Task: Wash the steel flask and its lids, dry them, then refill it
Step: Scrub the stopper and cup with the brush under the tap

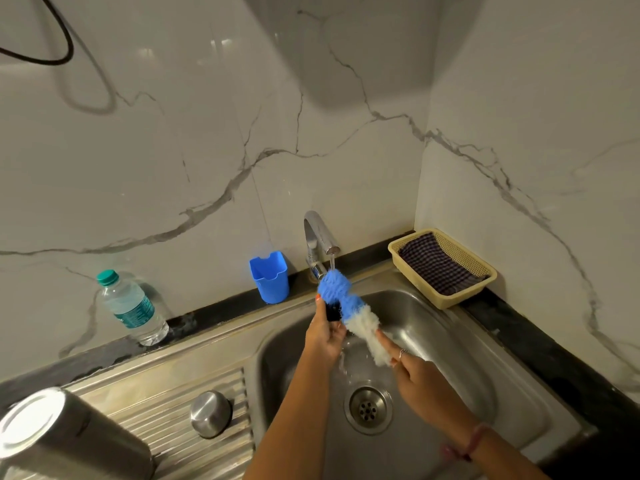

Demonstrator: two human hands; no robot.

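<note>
Over the steel sink (460,344) my left hand (323,336) grips a small black lid (333,311). My right hand (410,368) holds a blue and white bottle brush (346,303) by its white end. The brush's blue head presses against the black lid, right under the running tap (320,239). Water falls onto the brush and splashes down into the basin. The steel flask (59,434) stands upside down on the ribbed drainboard at the lower left. A domed steel lid (209,414) rests on the drainboard beside it.
A blue plastic cup (270,277) stands on the ledge left of the tap. A plastic water bottle (130,306) with a green cap stands further left. A beige basket (441,268) with a dark checked cloth sits in the right corner. The drain (367,408) lies below my hands.
</note>
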